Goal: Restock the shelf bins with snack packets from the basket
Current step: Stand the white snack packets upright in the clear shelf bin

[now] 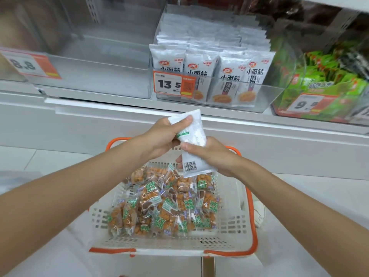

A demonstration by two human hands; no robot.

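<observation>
Brightly and evenly lit with cool white light from overhead. Hardly any shadow on the pale floor (40, 156). Hazy and washed out across the empty clear bin (95, 56), with dull glare on its plastic walls. Nearly blown-out white on the held packet (194, 134). Sharp in the middle, with legible print on the silver packets (199, 72) and the 13.5 price tag (169, 84). Blurred at the left tag (30, 64) and the green packets (329, 82). Strongly bowed towards the edges, with the shelf edge (119, 108) curved.
</observation>
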